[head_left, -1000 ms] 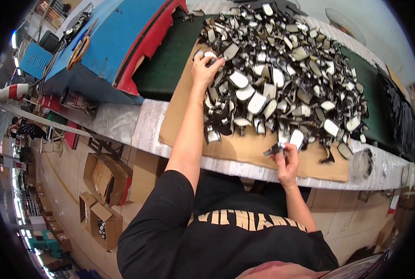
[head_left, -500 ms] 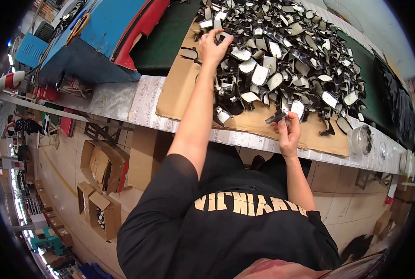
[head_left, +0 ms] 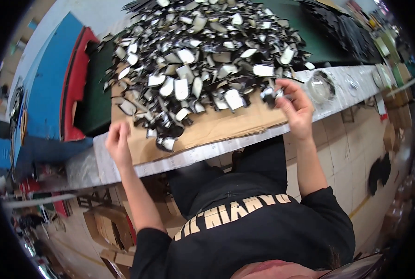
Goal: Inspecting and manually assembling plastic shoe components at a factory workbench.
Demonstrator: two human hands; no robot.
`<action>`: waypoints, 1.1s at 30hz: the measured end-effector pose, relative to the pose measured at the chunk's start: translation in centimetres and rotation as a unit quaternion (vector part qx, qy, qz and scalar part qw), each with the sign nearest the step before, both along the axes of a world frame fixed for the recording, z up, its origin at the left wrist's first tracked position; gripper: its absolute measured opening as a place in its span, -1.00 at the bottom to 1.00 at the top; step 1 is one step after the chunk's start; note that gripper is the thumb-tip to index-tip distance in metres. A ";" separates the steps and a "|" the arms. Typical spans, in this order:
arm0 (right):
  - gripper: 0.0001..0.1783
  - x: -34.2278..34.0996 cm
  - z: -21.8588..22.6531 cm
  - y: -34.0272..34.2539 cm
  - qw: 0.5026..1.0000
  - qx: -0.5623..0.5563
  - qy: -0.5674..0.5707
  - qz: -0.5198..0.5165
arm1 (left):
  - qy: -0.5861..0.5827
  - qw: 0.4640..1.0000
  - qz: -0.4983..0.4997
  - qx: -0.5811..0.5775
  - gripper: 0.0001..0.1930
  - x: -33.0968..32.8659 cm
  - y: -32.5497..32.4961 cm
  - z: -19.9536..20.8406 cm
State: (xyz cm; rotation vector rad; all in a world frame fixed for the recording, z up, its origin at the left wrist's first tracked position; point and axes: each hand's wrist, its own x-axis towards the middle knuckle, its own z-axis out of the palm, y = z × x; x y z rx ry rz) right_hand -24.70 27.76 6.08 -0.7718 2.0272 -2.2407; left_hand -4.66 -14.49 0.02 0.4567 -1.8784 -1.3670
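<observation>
A big heap of small black curved pieces with pale rounded faces (head_left: pixel 181 89) covers a cardboard sheet (head_left: pixel 207 135) on the table. My right hand (head_left: pixel 300 110) is above the sheet's right end, thumb and fingers pinched on a small dark piece with a shiny part (head_left: pixel 269 96). By the sheet's left edge, my left hand (head_left: pixel 119 142) is away from the heap with its fingers curled in. Motion smears those fingers, and whatever they may hold is hidden. One piece with a pale end (head_left: pixel 166 144) lies at the heap's near left edge.
A clear round container (head_left: pixel 320 88) stands on the wrapped table edge to the right. Thin black sheets (head_left: pixel 340 32) are piled at the far right. On the left rises a blue machine (head_left: pixel 49 79) with a red panel (head_left: pixel 75 83). Cardboard boxes (head_left: pixel 106 228) sit on the floor below.
My left hand has drawn back from the heap toward the table's near left edge. My right hand still holds the small dark piece, farther right. The whole view has turned and shifted.
</observation>
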 end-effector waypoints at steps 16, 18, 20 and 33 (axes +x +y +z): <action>-0.61 -12.7 -1.7 16.8 0.840 0.347 0.078 -0.411 | -0.200 0.966 -0.157 -0.056 -0.73 0.6 7.9 -1.4; -0.60 -13.4 -2.6 18.1 0.780 0.439 0.139 -0.424 | -0.180 0.969 -0.159 -0.050 -0.76 0.0 8.2 -2.5; -0.61 -13.6 -2.9 18.1 0.777 0.446 0.130 -0.424 | -0.138 0.976 -0.153 -0.065 -0.75 -0.4 8.6 -2.9; -0.63 -14.4 -3.5 17.9 0.741 0.529 0.117 -0.396 | -0.145 0.976 -0.140 -0.085 -0.73 -0.6 8.6 -3.2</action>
